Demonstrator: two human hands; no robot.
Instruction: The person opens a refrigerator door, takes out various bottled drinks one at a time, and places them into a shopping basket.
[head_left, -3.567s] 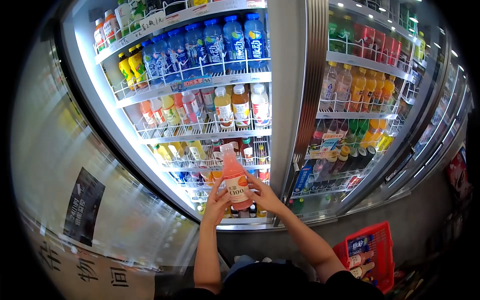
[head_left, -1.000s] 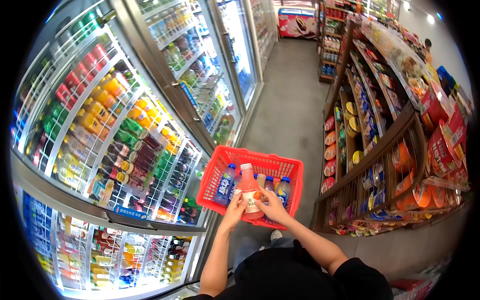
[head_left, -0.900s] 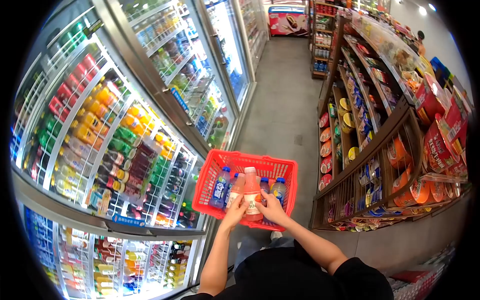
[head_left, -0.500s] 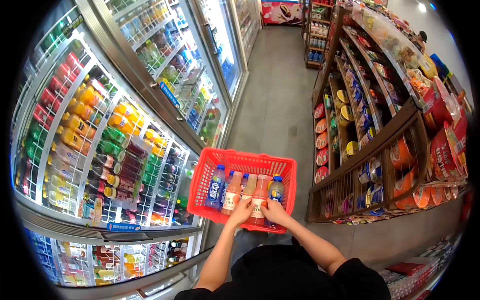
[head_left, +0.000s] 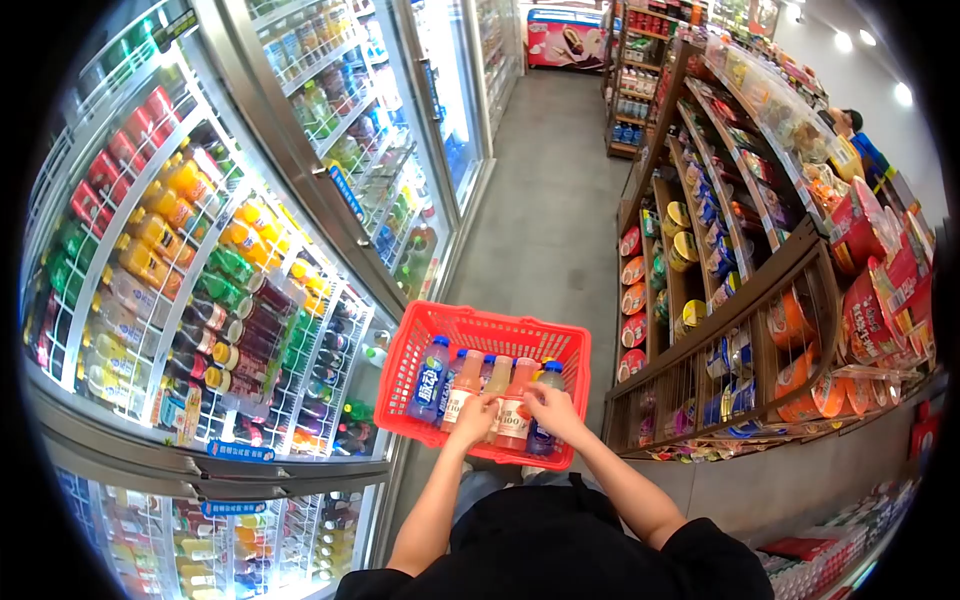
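Note:
A red basket is in front of my body with several drink bottles standing in it. At its left side is a blue-capped bottle. Pink bottles with pale labels stand toward the middle. My left hand has its fingers closed at the left edge of the right-hand pink bottle, in front of a pale yellow bottle. On the other side of that pink bottle, my right hand is closed around its upper edge, near a blue-capped bottle at the basket's right.
Glass-doored drink coolers line the left. A dark shelf rack with cup noodles and packets stands at the right. The grey aisle floor runs ahead to a red chest freezer. A person is beyond the rack.
The pink bottle has come down from in front of the cooler shelves into the basket, among the other bottles, between my hands. The view turned from the shelves to the aisle. The lower-left cooler door has swung closer.

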